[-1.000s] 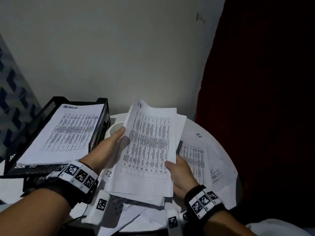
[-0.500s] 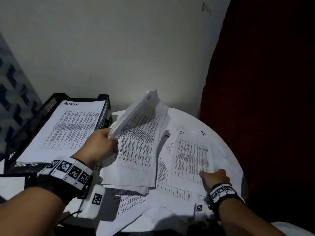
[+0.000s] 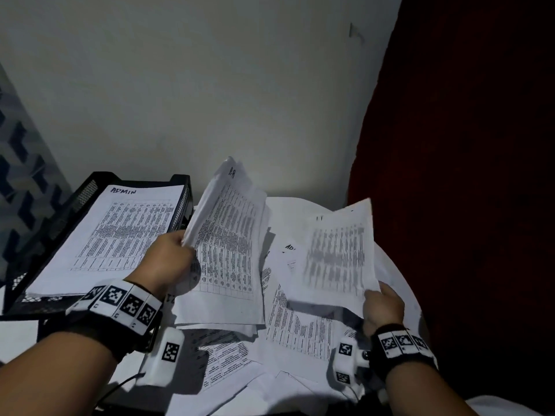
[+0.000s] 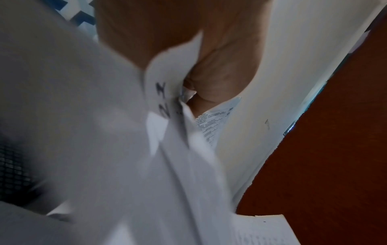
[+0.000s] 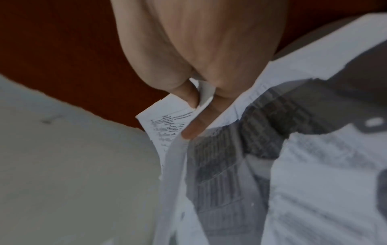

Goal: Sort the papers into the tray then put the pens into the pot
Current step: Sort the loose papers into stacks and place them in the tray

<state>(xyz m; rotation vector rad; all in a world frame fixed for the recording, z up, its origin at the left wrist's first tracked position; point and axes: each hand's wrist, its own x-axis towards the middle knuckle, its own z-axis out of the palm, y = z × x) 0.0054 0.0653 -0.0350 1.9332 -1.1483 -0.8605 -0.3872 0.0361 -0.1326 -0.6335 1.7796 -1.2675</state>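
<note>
Left hand (image 3: 168, 262) grips a sheaf of printed papers (image 3: 228, 247) by its left edge, fingers (image 4: 211, 92) curled round the stack, sheets fanning up and away from the fingertips and tilted off the desk (image 3: 300, 205). Right hand (image 3: 383, 307) pinches a single printed sheet (image 3: 336, 253) at its lower right corner, thumb (image 5: 199, 122) on top and a finger beneath, the page lifted clear and blurred. Between the two sets of fingers, more loose sheets (image 3: 297, 328) lie overlapping on the round white desk, spilling toward the wrists. Just left of the left fingers sits the black mesh tray (image 3: 36, 235), a page headed ADMIN (image 3: 114, 232) lying flat on its top tier. Right of the right fingers hangs a dark red curtain (image 3: 465, 175); a pale wall (image 3: 210, 85) stands beyond.
</note>
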